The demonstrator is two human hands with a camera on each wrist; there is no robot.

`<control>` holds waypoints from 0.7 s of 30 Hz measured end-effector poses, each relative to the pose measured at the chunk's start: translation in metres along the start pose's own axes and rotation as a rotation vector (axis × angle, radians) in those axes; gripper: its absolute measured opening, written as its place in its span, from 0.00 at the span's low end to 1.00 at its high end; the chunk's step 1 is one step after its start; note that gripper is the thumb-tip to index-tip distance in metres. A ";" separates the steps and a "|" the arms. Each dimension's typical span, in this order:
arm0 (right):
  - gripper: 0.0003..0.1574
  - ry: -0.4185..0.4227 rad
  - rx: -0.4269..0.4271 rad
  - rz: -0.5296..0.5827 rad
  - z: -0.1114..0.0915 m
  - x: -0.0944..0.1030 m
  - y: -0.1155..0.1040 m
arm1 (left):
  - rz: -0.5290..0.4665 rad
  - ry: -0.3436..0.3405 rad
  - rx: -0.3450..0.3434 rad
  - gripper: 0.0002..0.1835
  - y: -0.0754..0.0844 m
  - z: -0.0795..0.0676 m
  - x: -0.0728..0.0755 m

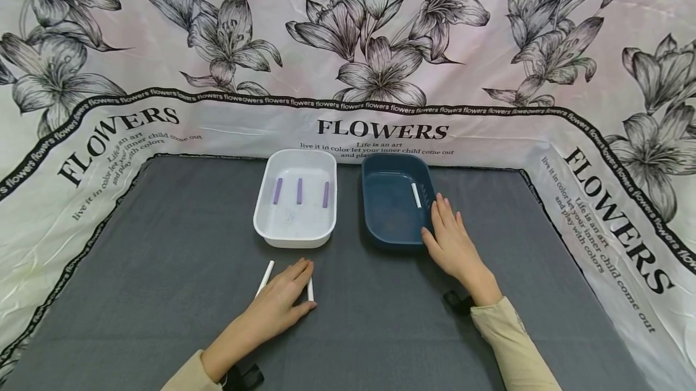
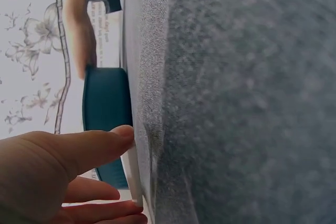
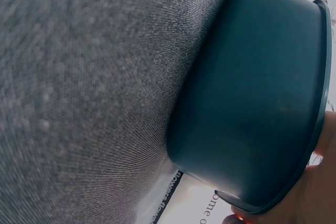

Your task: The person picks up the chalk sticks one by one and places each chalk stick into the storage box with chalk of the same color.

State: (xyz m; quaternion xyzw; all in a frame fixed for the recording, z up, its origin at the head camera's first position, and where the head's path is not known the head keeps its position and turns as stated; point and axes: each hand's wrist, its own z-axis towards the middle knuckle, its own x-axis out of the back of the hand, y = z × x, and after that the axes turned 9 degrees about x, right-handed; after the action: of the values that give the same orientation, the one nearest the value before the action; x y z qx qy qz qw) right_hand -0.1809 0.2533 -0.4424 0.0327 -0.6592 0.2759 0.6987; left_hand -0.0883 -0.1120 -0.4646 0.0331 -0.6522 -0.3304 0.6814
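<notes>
My left hand (image 1: 283, 300) is low over the cloth, in front of the white tub (image 1: 293, 235). Its thumb and fingertips pinch a white chalk-like stick (image 2: 133, 177) by its two ends. Just left of that hand lies another white stick (image 1: 264, 276), partly hidden by it. My right hand (image 1: 454, 246) rests with extended fingers along the right rim of the dark blue tub (image 1: 388, 231), thumb at the near corner. Inside the blue tub, near its right wall, is one white stick (image 1: 415, 195). Three purple sticks (image 1: 299, 191) lie apart in the white tub.
Both tubs stand side by side with a narrow gap, at the back of the grey cloth (image 1: 163, 294). A white printed border (image 1: 380, 137) with flowers and lettering runs behind and along the sides.
</notes>
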 end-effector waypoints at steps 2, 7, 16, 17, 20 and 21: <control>0.43 0.002 -0.001 -0.003 0.000 0.000 0.000 | -0.005 0.003 -0.008 0.36 0.001 0.001 0.000; 0.43 0.010 0.006 -0.004 0.000 0.000 -0.001 | -0.022 -0.008 -0.011 0.37 0.005 0.005 -0.001; 0.43 0.026 0.013 -0.008 0.000 0.000 -0.002 | -0.128 -0.052 0.008 0.37 0.014 0.014 0.001; 0.43 0.024 0.010 -0.010 0.000 -0.001 -0.001 | -0.150 -0.059 0.005 0.37 0.015 0.015 0.001; 0.43 0.017 0.004 -0.012 0.000 -0.001 -0.001 | -0.213 -0.074 -0.008 0.38 0.020 0.019 0.003; 0.43 0.016 0.003 -0.011 0.000 -0.001 0.000 | -0.233 -0.076 -0.010 0.38 0.021 0.021 0.003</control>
State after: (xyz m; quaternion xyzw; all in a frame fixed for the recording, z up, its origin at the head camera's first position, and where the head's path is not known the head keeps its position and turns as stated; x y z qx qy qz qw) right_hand -0.1806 0.2526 -0.4430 0.0351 -0.6532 0.2733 0.7053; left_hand -0.0987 -0.0889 -0.4486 0.0926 -0.6678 -0.4115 0.6132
